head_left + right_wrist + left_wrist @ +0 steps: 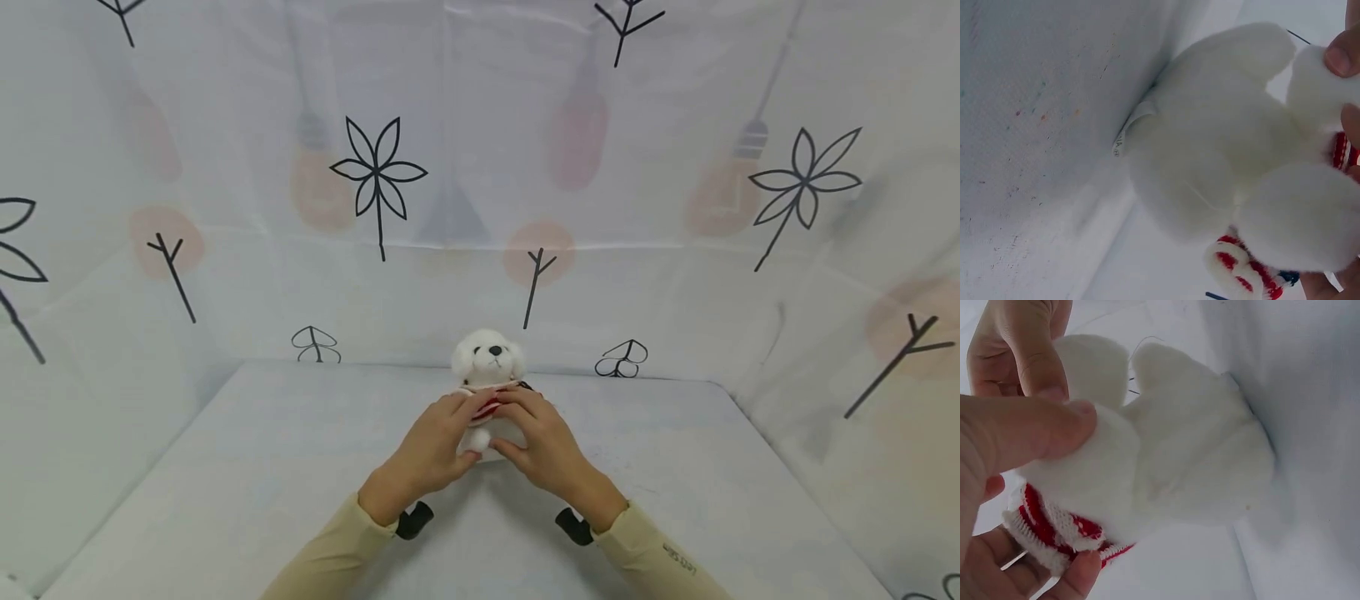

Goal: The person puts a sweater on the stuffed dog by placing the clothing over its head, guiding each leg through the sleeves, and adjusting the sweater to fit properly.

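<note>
A white plush dog (487, 354) in a red-and-white knitted sweater (1047, 519) sits upright on the white table, facing forward. My left hand (435, 446) grips its lower front from the left; its thumb (1054, 431) presses a white furry part while other fingers lie against the sweater. From the other side my right hand (543, 437) holds the dog, fingertips meeting the left hand's over the chest. The right wrist view shows the plush dog's rounded white body (1210, 119) close up, with a small white tag (1132, 128) at its base. The hands hide most of the sweater in the head view.
The white-covered table (300, 483) spreads around the dog. Behind it hangs a pale backdrop (480, 192) with black plant drawings and faded pink shapes, which continues along both sides. Black straps (415, 520) show under the wrists.
</note>
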Action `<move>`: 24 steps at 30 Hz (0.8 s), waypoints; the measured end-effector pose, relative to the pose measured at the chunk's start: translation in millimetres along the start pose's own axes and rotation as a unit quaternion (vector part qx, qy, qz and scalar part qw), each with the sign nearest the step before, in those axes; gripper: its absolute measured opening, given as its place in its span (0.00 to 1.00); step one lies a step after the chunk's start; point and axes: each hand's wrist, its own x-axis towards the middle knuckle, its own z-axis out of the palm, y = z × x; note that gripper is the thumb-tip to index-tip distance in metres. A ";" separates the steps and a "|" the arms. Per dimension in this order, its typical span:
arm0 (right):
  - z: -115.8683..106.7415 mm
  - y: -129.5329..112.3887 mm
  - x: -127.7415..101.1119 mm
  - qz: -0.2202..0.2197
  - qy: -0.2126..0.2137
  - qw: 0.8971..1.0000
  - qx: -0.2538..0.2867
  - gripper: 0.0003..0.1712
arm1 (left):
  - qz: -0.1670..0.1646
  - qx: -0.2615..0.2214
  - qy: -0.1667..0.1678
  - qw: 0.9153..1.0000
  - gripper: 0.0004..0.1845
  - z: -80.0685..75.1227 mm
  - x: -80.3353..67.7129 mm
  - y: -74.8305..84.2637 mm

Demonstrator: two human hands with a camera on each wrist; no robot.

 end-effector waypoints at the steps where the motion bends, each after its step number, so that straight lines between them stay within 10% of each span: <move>1: 0.2 0.0 -0.1 0.000 -0.002 1.000 0.000 0.25 | -0.001 0.007 0.004 1.000 0.43 0.4 0.0 0.0; 10: 1.4 -3.4 -1.5 0.006 -0.012 1.000 0.002 0.24 | -0.002 0.000 0.033 0.999 0.34 4.5 -3.1 -7.1; 16: -1.4 -6.6 -2.4 0.002 0.038 0.999 0.015 0.22 | 0.050 -0.089 0.088 0.991 0.29 -0.7 -2.0 -6.8; 24: -11.0 -9.5 4.4 -0.001 0.029 0.986 0.167 0.21 | 0.041 -0.236 0.043 0.970 0.31 -16.6 4.0 6.6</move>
